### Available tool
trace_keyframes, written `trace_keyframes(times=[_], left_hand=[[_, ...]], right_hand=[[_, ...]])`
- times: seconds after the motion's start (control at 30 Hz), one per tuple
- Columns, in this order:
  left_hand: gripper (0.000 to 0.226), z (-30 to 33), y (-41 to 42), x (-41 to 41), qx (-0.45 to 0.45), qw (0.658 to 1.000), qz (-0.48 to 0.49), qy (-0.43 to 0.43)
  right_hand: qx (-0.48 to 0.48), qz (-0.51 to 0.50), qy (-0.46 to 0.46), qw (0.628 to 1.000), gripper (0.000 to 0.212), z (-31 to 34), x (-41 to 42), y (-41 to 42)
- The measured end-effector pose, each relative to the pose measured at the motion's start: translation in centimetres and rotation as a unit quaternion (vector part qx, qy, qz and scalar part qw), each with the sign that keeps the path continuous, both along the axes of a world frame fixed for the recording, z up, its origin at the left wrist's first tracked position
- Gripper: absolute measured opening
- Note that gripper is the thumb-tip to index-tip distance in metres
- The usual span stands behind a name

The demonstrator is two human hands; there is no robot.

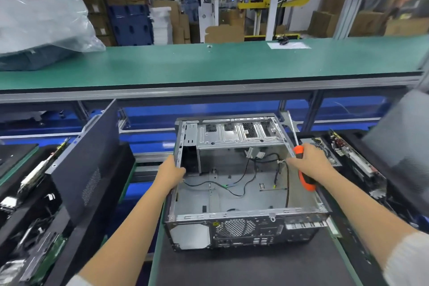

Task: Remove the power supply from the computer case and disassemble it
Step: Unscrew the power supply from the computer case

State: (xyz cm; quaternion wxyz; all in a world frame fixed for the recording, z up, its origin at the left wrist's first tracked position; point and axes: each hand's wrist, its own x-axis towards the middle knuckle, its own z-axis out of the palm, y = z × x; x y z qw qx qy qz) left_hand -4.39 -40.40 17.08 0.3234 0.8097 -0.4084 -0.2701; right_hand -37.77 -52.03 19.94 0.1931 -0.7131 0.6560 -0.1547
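Hands: left hand (172,172) grips the left rim of the computer case (234,195), fingers curled over the metal edge; right hand (308,162) rests at the right rim with its fingers wrapped round an orange-handled screwdriver (303,170), shaft pointing up and away.

Case, head view: it lies on its side directly between the two hands, open face up, rear panel toward the person, long axis running away from the body toward the drive cage (234,132) at the far end.

Power supply: I cannot see it inside the case; the near-left rear opening (190,237), below the left hand, looks vacant, and only loose black cables (246,176) trail across the floor of the case between the hands.

Possible candidate: a grey perforated box (325,151) sits just beyond the right hand, outside the case; whether this is the supply I cannot tell.

Nearer hand: the right, already carrying the tool, is closer to that box; the left is best placed to steady the case.

Counter: the dark mat (243,269) under the case extends toward the person, nearer than both hands.
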Motion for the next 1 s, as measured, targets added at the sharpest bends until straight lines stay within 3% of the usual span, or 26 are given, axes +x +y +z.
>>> trace_keyframes(times=[0.13, 0.27, 0.4, 0.5, 0.57, 0.7, 0.87, 0.93, 1.0], left_hand=[[0.019, -0.1, -2.1, 0.8, 0.007, 0.997, 0.043, 0.068], [0.016, -0.2, -4.4, 1.5, 0.030, 0.990, 0.077, 0.118], [0.014, -0.3, -5.9, 2.0, 0.057, 0.991, 0.089, 0.085], [0.004, -0.5, -5.7, 2.0, 0.049, 0.993, 0.089, 0.067], [0.009, -0.6, -5.5, 2.0, 0.038, 0.993, 0.085, 0.066], [0.012, 1.0, -5.4, 1.8, -0.021, 0.994, 0.086, 0.064], [0.015, 5.2, -5.7, 1.0, -0.155, 0.983, 0.094, -0.005], [0.006, 6.0, -5.7, 0.7, -0.225, 0.969, 0.095, -0.028], [0.020, 6.3, -5.9, 0.5, -0.296, 0.948, 0.096, -0.067]], right_hand=[[-0.016, -0.005, 0.092, 0.996, 0.038, -0.5, 0.6, -3.2], [0.044, -0.008, 0.093, 0.995, 0.038, -0.2, 1.3, -6.3], [0.122, 0.005, 0.128, 0.984, 0.039, -0.4, 1.8, -8.3], [0.139, 0.019, 0.115, 0.984, 0.034, -0.1, 1.4, -9.2], [0.134, 0.030, 0.101, 0.985, 0.035, -0.1, 1.1, -9.4], [0.091, 0.028, 0.075, 0.993, 0.037, 0.6, 0.5, -9.9], [-0.045, -0.006, 0.031, 0.998, 0.045, 3.2, -0.4, -10.1], [-0.104, -0.029, -0.008, 0.994, 0.041, 3.6, -0.8, -9.7], [-0.171, -0.051, -0.077, 0.981, 0.028, 3.5, -0.8, -9.0]])
